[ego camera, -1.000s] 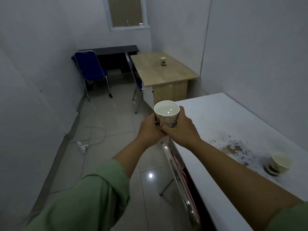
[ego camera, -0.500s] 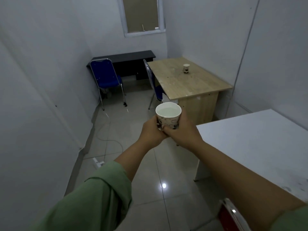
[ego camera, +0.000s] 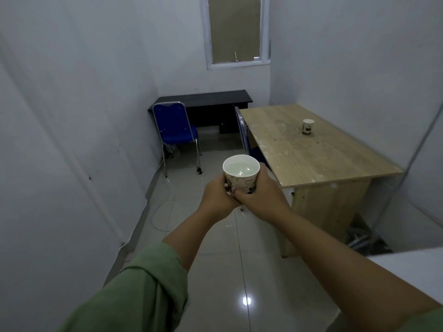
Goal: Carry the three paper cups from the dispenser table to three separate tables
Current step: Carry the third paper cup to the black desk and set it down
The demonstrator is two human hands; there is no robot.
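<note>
Hands meet mid-frame: left hand [ego camera: 217, 197] and right hand [ego camera: 261, 195] both wrap the patterned paper cup [ego camera: 241, 174], upright and full of clear liquid, above the tiled floor [ego camera: 215, 259]. At right, a second cup [ego camera: 307, 126] stands on the wooden worktop [ego camera: 311, 159]; beyond, a blue chair [ego camera: 175, 130] fronts the black worktop [ego camera: 211, 98].

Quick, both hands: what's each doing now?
Left hand: holding the cup.
Right hand: holding the same cup.

Dim, bluish light is filling the room; a ceiling lamp is glaring off the floor tiles [ego camera: 247, 301], and walls are bending at the edges.
</note>
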